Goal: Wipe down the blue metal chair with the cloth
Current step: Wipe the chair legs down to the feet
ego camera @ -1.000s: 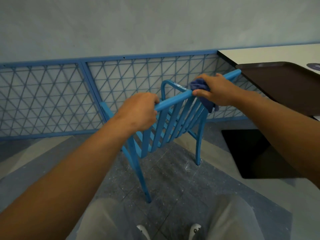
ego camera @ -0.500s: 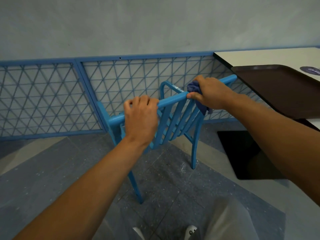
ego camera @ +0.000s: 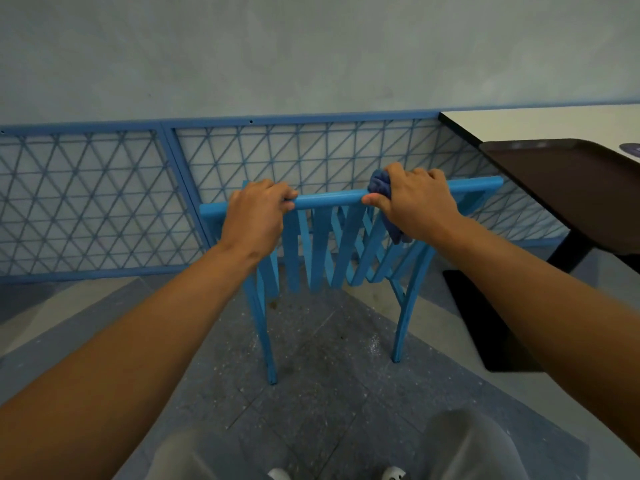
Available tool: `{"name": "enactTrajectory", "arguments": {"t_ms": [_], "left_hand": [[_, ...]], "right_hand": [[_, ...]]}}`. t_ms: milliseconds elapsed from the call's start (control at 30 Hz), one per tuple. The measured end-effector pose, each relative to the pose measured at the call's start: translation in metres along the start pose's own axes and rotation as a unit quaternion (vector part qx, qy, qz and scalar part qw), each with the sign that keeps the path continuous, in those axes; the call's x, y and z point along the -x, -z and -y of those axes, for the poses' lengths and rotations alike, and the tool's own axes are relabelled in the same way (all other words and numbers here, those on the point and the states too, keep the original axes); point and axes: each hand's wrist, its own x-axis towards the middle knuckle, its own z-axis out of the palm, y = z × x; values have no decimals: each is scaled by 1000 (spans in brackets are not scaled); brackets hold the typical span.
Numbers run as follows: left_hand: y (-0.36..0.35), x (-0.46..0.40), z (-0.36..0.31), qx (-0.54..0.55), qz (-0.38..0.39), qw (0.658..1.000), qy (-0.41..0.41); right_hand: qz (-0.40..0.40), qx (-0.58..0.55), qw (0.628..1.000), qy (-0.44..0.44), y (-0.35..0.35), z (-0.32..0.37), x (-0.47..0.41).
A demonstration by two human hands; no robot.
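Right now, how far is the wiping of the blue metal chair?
No part can be judged as already clean. In hand: the right hand grips a dark blue cloth on the top rail of the blue metal chair, while the left hand grips that rail. The back slats, seat and legs look untouched.

Speckled grey tiled floor (ego camera: 322, 403) under the blue chair's (ego camera: 322, 199) legs; brown tray (ego camera: 561, 181) on white table (ego camera: 540, 123).

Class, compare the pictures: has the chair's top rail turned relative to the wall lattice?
Yes. The top rail has swung from slanting to nearly parallel with the wall lattice.
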Motion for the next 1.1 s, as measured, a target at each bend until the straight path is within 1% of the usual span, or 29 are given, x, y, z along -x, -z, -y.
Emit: {"name": "enactTrajectory", "arguments": {"t_ms": [200,433,500,567,633,733,833,900,1000,1100], "left_hand": [[-11,-18,2,24,5,1000,-18],[-21,-21,3,28,-12,999,-24],[-24,-11,0,19,-21,999,-32],[-29,7,-3,16,-39,998,-44],[-33,31,-5,47,-56,996,-47],[-38,64,2,121,-60,991,-17],[-40,87,22,172,-64,981,65],[-38,95,38,187,-67,974,108],[-32,99,52,193,-72,969,135],[-29,99,58,204,-84,965,138]], "right_hand": [[11,0,999,-35,-5,-7,-12],[9,-16,998,-56,-7,-5,-11],[-13,-34,998,-50,-11,-7,-8],[-54,-62,996,-37,-20,-5,-2],[-77,-99,992,-30,-31,4,3],[-93,-146,985,-25,-43,29,4],[-115,-161,980,15,-46,66,-3],[-118,-151,980,45,-47,96,-11],[-123,-127,981,77,-47,138,-26],[-128,-128,978,99,-50,172,-37]]}}
